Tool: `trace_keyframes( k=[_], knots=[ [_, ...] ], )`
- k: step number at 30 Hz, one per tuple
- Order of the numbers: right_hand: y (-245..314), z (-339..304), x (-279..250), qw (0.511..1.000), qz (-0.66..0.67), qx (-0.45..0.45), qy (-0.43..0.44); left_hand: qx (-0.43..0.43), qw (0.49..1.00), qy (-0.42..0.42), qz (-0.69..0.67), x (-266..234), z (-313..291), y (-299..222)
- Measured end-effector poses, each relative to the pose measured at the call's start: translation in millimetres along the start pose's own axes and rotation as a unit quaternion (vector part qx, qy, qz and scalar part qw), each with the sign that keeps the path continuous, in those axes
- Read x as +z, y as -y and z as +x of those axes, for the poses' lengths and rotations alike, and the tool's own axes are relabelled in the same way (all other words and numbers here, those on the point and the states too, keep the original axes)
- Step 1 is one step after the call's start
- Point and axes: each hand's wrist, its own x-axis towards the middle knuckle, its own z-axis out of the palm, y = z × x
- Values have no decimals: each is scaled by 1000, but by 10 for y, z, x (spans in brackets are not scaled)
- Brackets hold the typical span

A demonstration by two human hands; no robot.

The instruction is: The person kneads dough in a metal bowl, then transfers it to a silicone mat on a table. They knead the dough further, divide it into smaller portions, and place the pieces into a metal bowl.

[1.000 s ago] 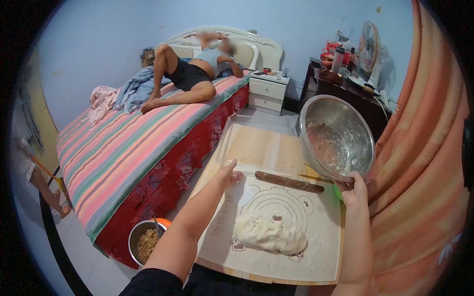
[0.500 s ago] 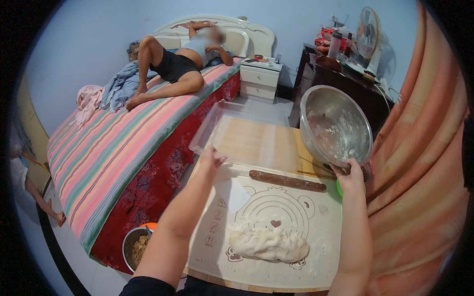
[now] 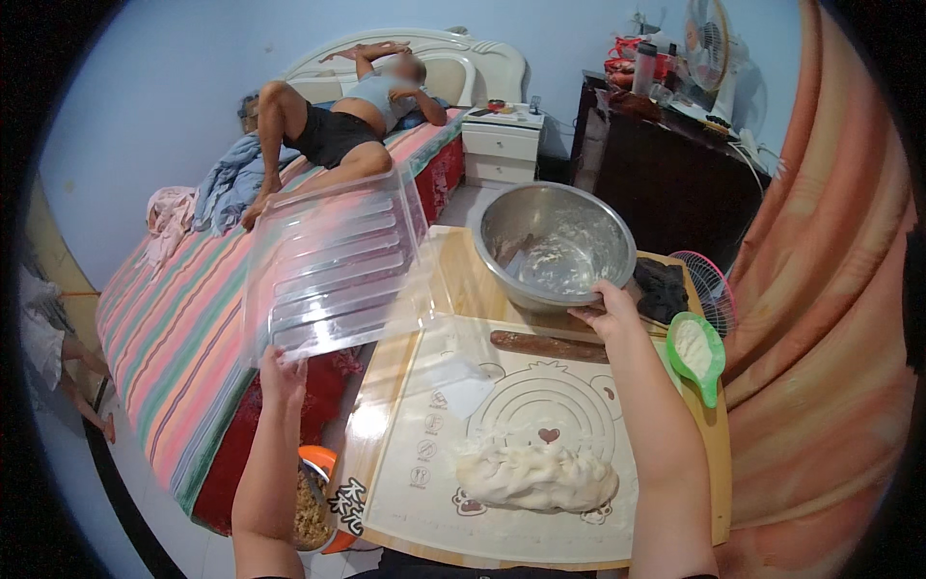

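My left hand (image 3: 282, 372) grips the near edge of a clear ribbed plastic tray (image 3: 333, 265), lifted and tilted over the left side of the table. At the near rim of a steel mixing bowl (image 3: 552, 246), my right hand (image 3: 610, 311) holds it; the bowl sits at the table's far end with flour streaks inside. A lump of white dough (image 3: 536, 475) lies on a pale silicone baking mat (image 3: 429, 444) in front of me. A brown rolling pin (image 3: 548, 345) lies across the mat's far edge, just below the bowl.
A green scoop of flour (image 3: 696, 349) and a dark cloth (image 3: 662, 288) lie at the wooden table's (image 3: 714, 463) right edge. A striped bed (image 3: 183, 328) with a person lying on it is at left. An orange curtain (image 3: 830, 318) hangs right. A bowl of food (image 3: 311, 507) sits on the floor.
My left hand has lifted the clear tray off the table and swung it up to the left. The steel bowl has come down from a tilt to rest flatter on the table.
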Motion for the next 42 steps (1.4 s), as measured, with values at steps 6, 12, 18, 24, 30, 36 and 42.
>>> trace_keyframes(
  k=[6, 12, 18, 24, 30, 36, 42],
  knots=[
    [-94, -68, 157, 998, -60, 22, 2, -61, 997, 17, -50, -401, -359, -230],
    [-63, -17, 41, 998, -62, 25, 18, -68, 995, 20, -71, -419, -480, -260],
    [-15, -575, -39, 996, -21, -45, -71, -92, 990, 86, -70, 327, -683, -95],
    [-50, -1455, -522, 989, 26, -149, 7, -158, 975, 153, -24, 1482, -901, 609],
    [-191, -2087, -891, 985, -75, -156, -10, -229, 949, 217, -4, 2173, -1058, 1450],
    [-382, -2337, -1151, 963, -214, -154, 59, -255, 930, 265, 9, 2275, -1093, 1417],
    [-633, -2367, -1253, 855, -453, -200, 157, -258, 817, 455, 244, 1740, -1353, 1031]
  ],
)
